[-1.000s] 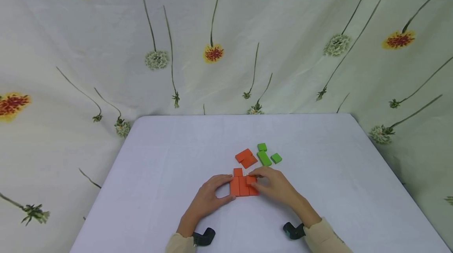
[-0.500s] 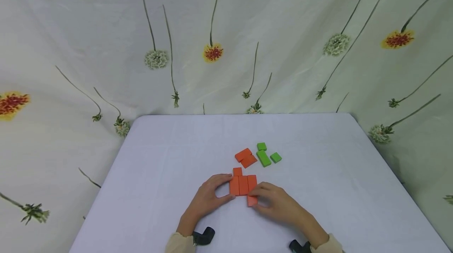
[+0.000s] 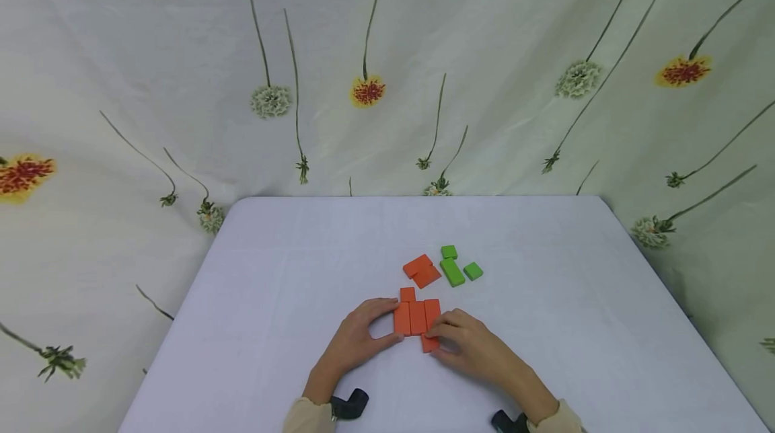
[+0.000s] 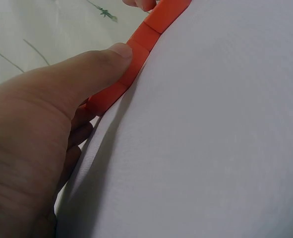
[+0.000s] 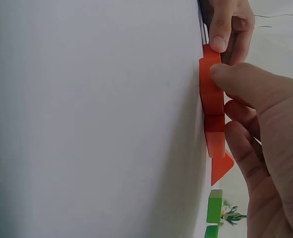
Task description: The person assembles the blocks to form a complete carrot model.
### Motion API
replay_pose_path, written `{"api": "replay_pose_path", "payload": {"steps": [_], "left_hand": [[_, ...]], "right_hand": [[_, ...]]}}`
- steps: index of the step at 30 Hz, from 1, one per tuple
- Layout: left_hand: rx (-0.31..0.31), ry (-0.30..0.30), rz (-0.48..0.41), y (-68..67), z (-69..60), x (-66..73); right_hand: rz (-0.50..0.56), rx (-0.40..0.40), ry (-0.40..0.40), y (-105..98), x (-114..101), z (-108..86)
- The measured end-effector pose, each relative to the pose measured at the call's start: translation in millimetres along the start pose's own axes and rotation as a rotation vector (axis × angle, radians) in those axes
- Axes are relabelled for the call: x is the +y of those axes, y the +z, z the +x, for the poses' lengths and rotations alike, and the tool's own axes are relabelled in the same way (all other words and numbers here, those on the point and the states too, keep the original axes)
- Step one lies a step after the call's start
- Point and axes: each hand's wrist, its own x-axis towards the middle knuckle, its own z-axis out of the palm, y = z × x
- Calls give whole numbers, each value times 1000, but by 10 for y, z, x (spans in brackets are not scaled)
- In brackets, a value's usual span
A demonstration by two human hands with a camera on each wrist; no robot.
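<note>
In the head view, three long orange blocks (image 3: 417, 318) stand side by side on the white table, with a small orange block (image 3: 408, 294) at their far left end. My left hand (image 3: 358, 335) grips the leftmost long block (image 3: 402, 319), fingers at its far end and thumb at its near end. In the left wrist view the thumb presses the orange side. My right hand (image 3: 472, 345) pinches another small orange block (image 3: 429, 344) against the near end of the row's right part. The right wrist view shows the thumb on this small block (image 5: 211, 91).
Behind the row lie two loose orange blocks (image 3: 422, 271). To their right are a long green block (image 3: 452, 271) and two small green blocks, one farther back (image 3: 449, 252), one to the right (image 3: 473, 271). A flowered cloth (image 3: 502, 103) hangs behind the white table (image 3: 290, 265).
My right hand has brought the small orange block from over the right long block toward me, down to the row's near end, then slightly left. The left hand has stayed put.
</note>
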Motion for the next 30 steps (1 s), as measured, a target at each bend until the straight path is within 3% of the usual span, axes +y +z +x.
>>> {"api": "replay_pose_path", "payload": {"steps": [12,18,24,30], "left_hand": [[4,13,5,2,0,-11],[1,23,11,16,-5,-31],[9,34,9,32,-4,-54],[5,27,13,26,1,-51]], "right_hand": [[39,9,160,-89,94,426],[88,-70,170,-23,178,631],[-5,-180,185,21,167,753],[-28,-166,190,27,179,834]]}}
